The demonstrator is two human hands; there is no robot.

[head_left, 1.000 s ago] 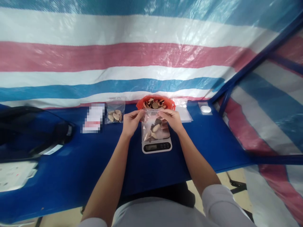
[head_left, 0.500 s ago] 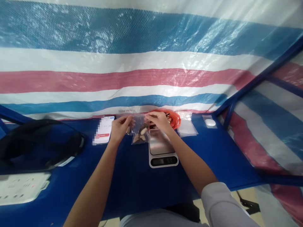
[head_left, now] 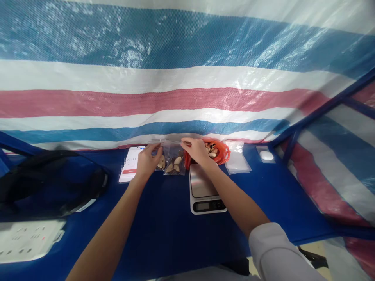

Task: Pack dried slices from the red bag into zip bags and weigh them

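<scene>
A clear plastic zip bag (head_left: 174, 166) holds several brown and cream pieces that look like dried mushrooms. My left hand (head_left: 149, 159) pinches the top edge at its left corner, fingers closed. At the right corner, my right hand (head_left: 195, 150) also has its fingertips closed on the edge. Partly behind my left hand is a second clear bag (head_left: 160, 163) with similar pieces. A red mesh bag (head_left: 225, 152) full of such pieces lies behind my right wrist. Under my right forearm sits a kitchen scale (head_left: 203, 185), its plate partly covered by the arm.
A phone (head_left: 131, 162) showing a timer lies left of my left hand. Farther left are a black strapped item (head_left: 52, 183) and a white power strip (head_left: 31, 240). Flat clear bags (head_left: 238, 160) and a white oval object (head_left: 266, 156) lie right. Blue frame bars (head_left: 295, 136) border the table.
The view has shifted slightly, so the tabletop things appear farther right. The held bag has moved left relative to the scale, beside the second bag, which shows more now. Both hands keep their pinch.
</scene>
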